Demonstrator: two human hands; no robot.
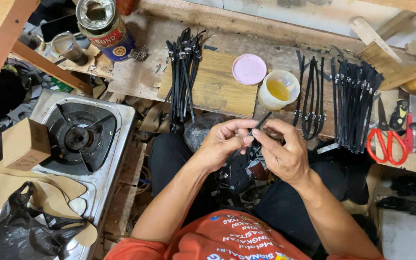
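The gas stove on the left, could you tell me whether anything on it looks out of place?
Yes. A small cardboard box sits tilted on the gas stove beside the burner, and tan sole cutouts plus a black plastic bag lie across its near end. Odd items for a cooking surface.

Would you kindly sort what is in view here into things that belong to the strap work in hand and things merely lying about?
In hand: black strap pinched by left hand and right hand; strap bundles; glue cup.
Lying about: gas stove; cardboard box; red scissors; tin can.
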